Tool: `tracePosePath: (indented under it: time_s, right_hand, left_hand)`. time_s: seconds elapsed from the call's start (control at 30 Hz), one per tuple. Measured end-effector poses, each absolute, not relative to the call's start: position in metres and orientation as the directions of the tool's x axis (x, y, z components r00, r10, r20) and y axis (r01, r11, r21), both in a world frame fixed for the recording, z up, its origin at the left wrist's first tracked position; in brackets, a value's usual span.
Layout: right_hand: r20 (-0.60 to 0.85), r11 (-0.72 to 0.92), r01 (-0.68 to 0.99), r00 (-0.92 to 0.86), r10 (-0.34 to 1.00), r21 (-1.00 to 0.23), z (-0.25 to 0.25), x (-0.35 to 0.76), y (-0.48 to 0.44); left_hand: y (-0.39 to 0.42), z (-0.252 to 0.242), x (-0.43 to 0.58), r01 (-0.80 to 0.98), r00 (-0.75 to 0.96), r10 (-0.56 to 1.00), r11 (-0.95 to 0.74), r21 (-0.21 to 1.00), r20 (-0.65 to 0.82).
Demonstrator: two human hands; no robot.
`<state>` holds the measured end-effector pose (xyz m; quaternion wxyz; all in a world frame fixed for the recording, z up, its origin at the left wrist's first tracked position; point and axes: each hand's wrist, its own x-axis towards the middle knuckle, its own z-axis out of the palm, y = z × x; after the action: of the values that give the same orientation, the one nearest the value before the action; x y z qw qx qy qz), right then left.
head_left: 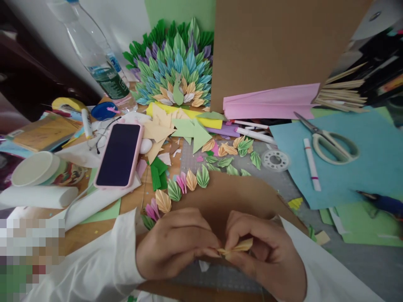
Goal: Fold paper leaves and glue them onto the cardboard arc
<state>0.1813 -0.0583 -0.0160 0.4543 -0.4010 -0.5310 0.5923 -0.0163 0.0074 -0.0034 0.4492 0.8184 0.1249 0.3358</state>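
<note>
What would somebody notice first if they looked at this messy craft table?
Probably the big paper peacock fan of green, blue and purple leaves standing at the back. Then the two hands at the front, left hand and right hand, pinching a small folded tan paper, with a pink phone lying face up to the left.

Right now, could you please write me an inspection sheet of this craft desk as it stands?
Surface: wooden desk, mostly covered with paper.
Job's things: a folded peach paper piece pinched between both hands; a curved brown card edged with a row of folded paper leaves.
Clutter: phone, water bottle, scissors, tape roll, blue sheet, pink paper, paper cup.
Grippers: left hand and right hand both shut on the piece.
Cables: a thin wire beside the phone.
Surroundings: a paper peacock fan, an upright brown board.
</note>
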Motion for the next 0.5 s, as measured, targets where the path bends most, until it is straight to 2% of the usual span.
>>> tracePosePath:
  time_s: [0.17, 0.37, 0.43, 0.5]
  right_hand:
    - [0.019, -0.043, -0.191, -0.311, 0.95, -0.981, -0.0121, 0.1786, -0.0565]
    - [0.004, -0.112, -0.323, -0.338, 0.941, -0.94, -0.0126, 0.1744, -0.0546]
    - [0.028, -0.091, -0.328, -0.341, 0.94, -0.94, -0.0116, 0.1731, -0.0552]
    - [0.066, -0.043, -0.32, -0.324, 0.944, -0.946, -0.0116, 0.1723, -0.0563]
  left_hand:
    - [0.008, -0.0014, -0.016, -0.145, 0.751, 0.475, -0.56, 0.816, 0.459]
    - [0.0065, -0.0023, -0.0158, -0.155, 0.752, 0.527, -0.442, 0.884, 0.395]
    - [0.0046, -0.0055, -0.0155, -0.119, 0.725, 0.615, -0.332, 0.936, 0.31]
    - [0.0024, -0.0088, -0.0146, -0.076, 0.667, 0.73, -0.138, 0.988, 0.153]
